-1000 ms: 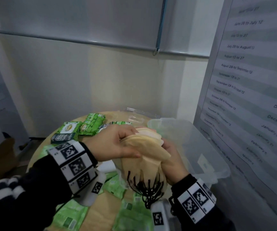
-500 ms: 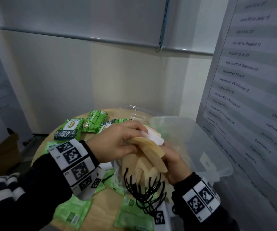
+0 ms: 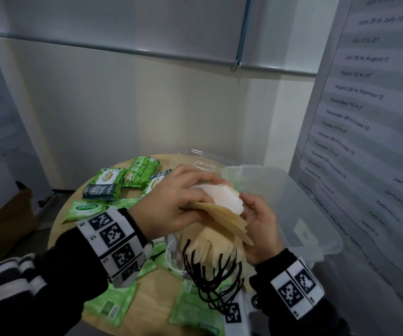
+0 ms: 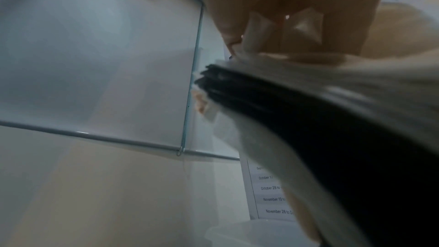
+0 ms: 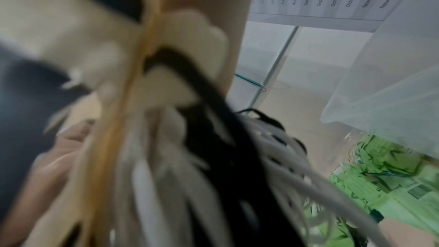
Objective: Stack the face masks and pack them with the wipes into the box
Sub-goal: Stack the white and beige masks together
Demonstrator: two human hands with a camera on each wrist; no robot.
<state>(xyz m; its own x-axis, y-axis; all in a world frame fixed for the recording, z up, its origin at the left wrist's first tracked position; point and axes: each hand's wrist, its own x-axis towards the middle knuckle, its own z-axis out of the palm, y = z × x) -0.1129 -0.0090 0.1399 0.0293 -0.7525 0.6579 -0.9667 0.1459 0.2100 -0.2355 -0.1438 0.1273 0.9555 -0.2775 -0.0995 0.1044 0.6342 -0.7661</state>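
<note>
A stack of face masks (image 3: 222, 221), beige ones with a few white ones on top, is held upright above the round table between both hands. Black ear loops (image 3: 210, 284) dangle from its lower end. My left hand (image 3: 171, 204) grips the stack from the left, fingers over the top edge and thumb on the near face. My right hand (image 3: 261, 226) cups it from the right, fingers curled round the edge. The clear plastic box (image 3: 316, 214) stands just right of the hands. Green wipe packs (image 3: 113, 183) lie on the table behind and below. The wrist views show blurred masks (image 4: 320, 85) and loops (image 5: 213, 138).
The round wooden table (image 3: 147, 309) carries flat green sachets (image 3: 193, 311) near its front edge. A clear lid (image 3: 205, 161) lies behind the hands. A wall with a printed date poster (image 3: 370, 117) rises close on the right. A cardboard box (image 3: 6, 221) sits on the floor at left.
The mask stack has fanned out a little and tilted toward the box. My left hand's fingers have slid over the white masks on top. The right hand stays under the stack's right side.
</note>
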